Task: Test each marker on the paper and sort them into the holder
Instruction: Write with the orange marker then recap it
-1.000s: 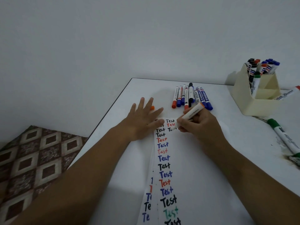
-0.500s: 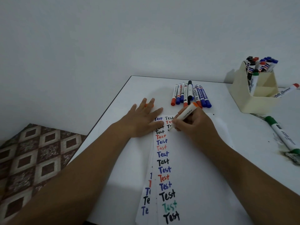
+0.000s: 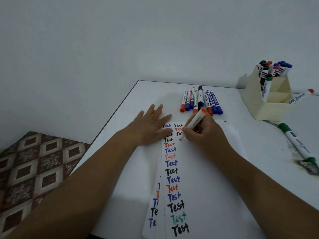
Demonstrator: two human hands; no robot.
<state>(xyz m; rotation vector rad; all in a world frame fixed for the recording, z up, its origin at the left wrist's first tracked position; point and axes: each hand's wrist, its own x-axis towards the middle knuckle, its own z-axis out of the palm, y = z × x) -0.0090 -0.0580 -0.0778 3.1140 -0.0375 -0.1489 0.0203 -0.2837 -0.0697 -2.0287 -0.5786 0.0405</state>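
Observation:
My right hand (image 3: 205,133) grips a white marker with an orange end (image 3: 195,122), its tip down on the paper (image 3: 198,169) just below the second column of "Test" words. My left hand (image 3: 148,125) lies flat with spread fingers on the paper's top left corner. An orange cap (image 3: 154,111) shows between its fingers. A row of several capped markers (image 3: 201,100) lies beyond the paper. The cream holder (image 3: 269,100) at the right back has several markers standing in it.
A green marker (image 3: 295,142) lies at the right beside a dark ink smear (image 3: 309,167). A red-capped marker (image 3: 300,96) lies behind the holder. The table's left edge (image 3: 112,116) drops to a patterned floor (image 3: 34,168). More paper strips lie under the top sheet.
My right hand tilted the marker more upright and moved its tip down to a lower spot on the paper. My left hand stayed flat on the paper.

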